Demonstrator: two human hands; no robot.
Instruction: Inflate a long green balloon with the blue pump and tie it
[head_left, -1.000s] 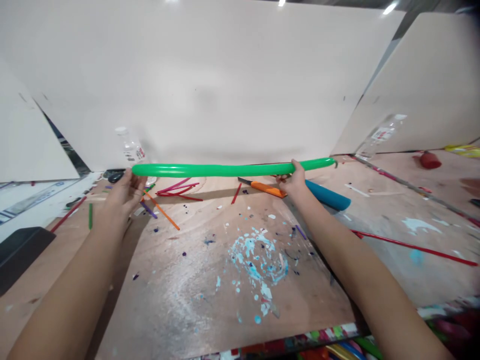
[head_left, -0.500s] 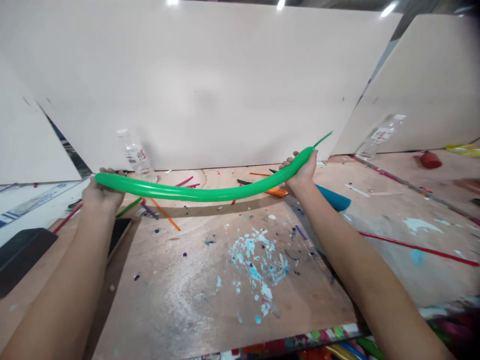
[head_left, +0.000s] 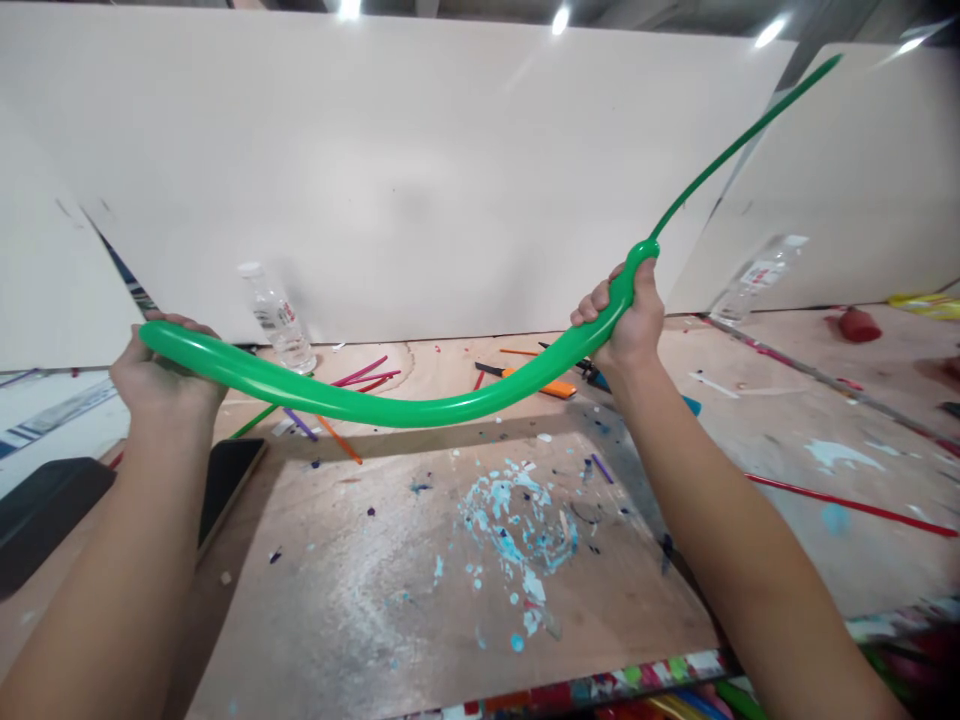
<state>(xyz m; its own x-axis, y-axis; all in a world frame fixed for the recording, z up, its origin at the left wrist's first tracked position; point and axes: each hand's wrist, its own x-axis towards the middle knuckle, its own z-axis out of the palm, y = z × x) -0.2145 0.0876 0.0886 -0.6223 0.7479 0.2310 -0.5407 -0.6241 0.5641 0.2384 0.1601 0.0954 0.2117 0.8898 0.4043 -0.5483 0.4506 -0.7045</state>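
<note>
I can see the paint-flecked board [head_left: 337, 590] on the worktable, and over its far part a long green balloon [head_left: 405, 411] hangs in a sagging curve, its belly clear of the wood and its shadow cast below. Out past the board's left side, the left hand [head_left: 163, 388] cradles the thick rounded end, half curled, with the balloon lying along the fingers; I can't make out all of them behind it. Toward the board's far right, the right hand [head_left: 628, 325] is wrapped firmly round the other end, a small bulb poking out above the fist and a thin, limp-looking tail rising up and away to the right. Beyond the board's far left stands a clear bottle [head_left: 279, 325], with a white panel [head_left: 420, 200] upright behind everything. An orange-handled tool [head_left: 555, 387] lies at the board's far end, near some thin coloured strips [head_left: 339, 440] at its far left. A dark flat slab [head_left: 231, 482] sits just beside the board's left edge, partly behind the forearm, and a red strand [head_left: 855, 503] stretches out to the board's right.
</note>
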